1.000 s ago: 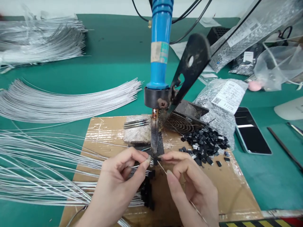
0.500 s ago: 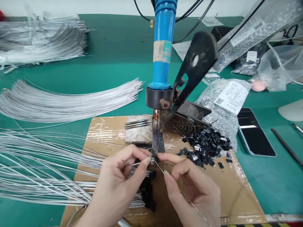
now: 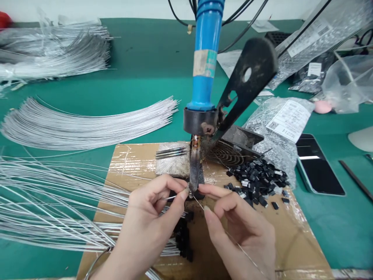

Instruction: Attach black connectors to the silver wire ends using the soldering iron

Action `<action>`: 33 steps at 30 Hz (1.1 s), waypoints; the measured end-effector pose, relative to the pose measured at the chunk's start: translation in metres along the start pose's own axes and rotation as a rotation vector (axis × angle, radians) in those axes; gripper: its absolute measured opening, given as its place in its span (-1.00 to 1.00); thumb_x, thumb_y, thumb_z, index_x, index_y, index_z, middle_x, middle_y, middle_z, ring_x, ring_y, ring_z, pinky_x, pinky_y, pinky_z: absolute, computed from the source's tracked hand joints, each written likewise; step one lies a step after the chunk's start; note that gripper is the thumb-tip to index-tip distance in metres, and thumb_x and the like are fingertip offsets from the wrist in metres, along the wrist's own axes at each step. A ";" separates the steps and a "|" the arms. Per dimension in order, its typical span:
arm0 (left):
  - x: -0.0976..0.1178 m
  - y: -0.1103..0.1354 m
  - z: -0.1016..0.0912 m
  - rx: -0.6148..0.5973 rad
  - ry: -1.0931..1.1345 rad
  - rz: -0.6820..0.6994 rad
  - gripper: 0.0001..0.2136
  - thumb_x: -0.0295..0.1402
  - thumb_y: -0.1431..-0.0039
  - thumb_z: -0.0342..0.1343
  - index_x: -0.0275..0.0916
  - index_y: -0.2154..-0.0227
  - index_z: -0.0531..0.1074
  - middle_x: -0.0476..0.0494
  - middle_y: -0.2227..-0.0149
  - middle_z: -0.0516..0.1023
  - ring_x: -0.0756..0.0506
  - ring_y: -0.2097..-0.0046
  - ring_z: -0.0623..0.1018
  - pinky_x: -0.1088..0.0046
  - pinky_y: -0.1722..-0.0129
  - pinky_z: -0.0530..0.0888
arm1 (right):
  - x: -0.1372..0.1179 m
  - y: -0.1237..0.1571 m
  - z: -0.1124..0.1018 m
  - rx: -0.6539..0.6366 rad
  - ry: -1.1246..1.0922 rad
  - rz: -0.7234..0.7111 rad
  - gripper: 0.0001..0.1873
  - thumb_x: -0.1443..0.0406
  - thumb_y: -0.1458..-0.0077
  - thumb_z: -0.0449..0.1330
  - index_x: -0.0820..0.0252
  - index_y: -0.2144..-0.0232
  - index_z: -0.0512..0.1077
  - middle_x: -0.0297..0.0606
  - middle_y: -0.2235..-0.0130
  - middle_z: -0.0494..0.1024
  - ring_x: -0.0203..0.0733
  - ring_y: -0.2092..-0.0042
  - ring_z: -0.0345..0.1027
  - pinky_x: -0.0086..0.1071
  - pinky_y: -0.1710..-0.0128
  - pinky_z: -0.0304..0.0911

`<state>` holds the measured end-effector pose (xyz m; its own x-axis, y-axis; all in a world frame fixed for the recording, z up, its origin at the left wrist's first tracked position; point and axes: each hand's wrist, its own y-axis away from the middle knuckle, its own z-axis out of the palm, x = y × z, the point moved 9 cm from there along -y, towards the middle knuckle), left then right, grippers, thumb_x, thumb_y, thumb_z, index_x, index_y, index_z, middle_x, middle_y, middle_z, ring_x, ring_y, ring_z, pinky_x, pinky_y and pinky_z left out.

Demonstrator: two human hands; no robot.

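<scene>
A blue-handled soldering iron [image 3: 205, 66] stands upright in a black stand [image 3: 247, 77], its tip [image 3: 194, 171] pointing down at a cardboard sheet [image 3: 291, 237]. My left hand [image 3: 148, 225] pinches a thin silver wire [image 3: 171, 197] and brings its end to the tip. My right hand [image 3: 241, 229] pinches a thin strand of solder wire [image 3: 233, 241] that runs back toward me, its end also at the tip. A small black part sits under the tip between my fingertips. A row of black parts on wires [image 3: 183, 237] lies below my left hand.
Bundles of silver wires [image 3: 87, 124] lie fanned on the green table at left and far left. A pile of small black parts [image 3: 256, 181] sits right of the iron, beside a plastic bag [image 3: 276, 124] and a phone [image 3: 319, 165]. More bags are at back right.
Both hands stay pinched at the iron's tip, with barely any movement. The view has drifted slightly, shifting everything a little to the right.
</scene>
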<state>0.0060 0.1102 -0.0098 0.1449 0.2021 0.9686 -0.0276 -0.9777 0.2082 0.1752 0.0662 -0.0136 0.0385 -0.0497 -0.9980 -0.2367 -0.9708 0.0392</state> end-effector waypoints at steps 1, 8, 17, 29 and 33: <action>0.000 0.000 0.000 0.000 0.000 -0.002 -0.89 -0.50 -0.17 0.27 -0.19 0.45 0.58 0.00 0.42 0.68 0.06 0.42 0.56 0.72 0.42 0.44 | 0.000 0.000 0.000 -0.001 -0.001 -0.001 -0.75 0.41 -0.18 0.27 0.06 0.51 0.38 -0.49 0.02 0.74 -0.35 0.01 0.65 -0.60 0.01 0.39; 0.005 0.002 -0.001 0.005 -0.023 0.017 -0.89 -0.49 -0.17 0.27 -0.21 0.46 0.59 0.00 0.43 0.67 0.07 0.44 0.57 0.73 0.45 0.43 | -0.002 0.002 0.000 0.038 -0.039 0.052 -0.72 0.40 -0.21 0.27 0.08 0.53 0.38 -0.35 0.05 0.75 -0.31 0.08 0.66 -0.57 0.15 0.42; 0.008 0.004 -0.002 0.020 -0.028 0.025 -0.88 -0.50 -0.15 0.27 -0.22 0.48 0.59 0.00 0.44 0.66 0.08 0.47 0.54 0.72 0.50 0.40 | -0.003 0.001 -0.001 0.015 -0.006 0.059 -0.72 0.41 -0.16 0.30 0.10 0.54 0.38 -0.27 0.05 0.75 -0.20 0.11 0.68 -0.50 0.23 0.45; 0.009 0.006 -0.002 0.034 -0.034 0.042 -0.87 -0.52 -0.15 0.25 -0.20 0.47 0.57 0.02 0.40 0.68 0.08 0.44 0.56 0.72 0.45 0.43 | -0.003 0.001 -0.001 0.004 -0.016 0.046 -0.73 0.39 -0.21 0.29 0.09 0.52 0.40 -0.31 0.05 0.75 -0.25 0.07 0.67 -0.54 0.16 0.44; 0.009 0.007 -0.003 0.031 -0.098 0.060 -0.87 -0.51 -0.18 0.24 -0.20 0.46 0.56 -0.01 0.36 0.70 0.07 0.49 0.52 0.67 0.51 0.38 | -0.007 0.001 -0.002 0.010 0.018 0.027 -0.73 0.40 -0.18 0.30 0.10 0.53 0.40 -0.27 0.06 0.76 -0.22 0.10 0.67 -0.51 0.19 0.44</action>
<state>0.0044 0.1056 0.0004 0.2400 0.1377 0.9610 -0.0085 -0.9896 0.1439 0.1767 0.0656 -0.0067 0.0493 -0.0802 -0.9956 -0.2477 -0.9666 0.0656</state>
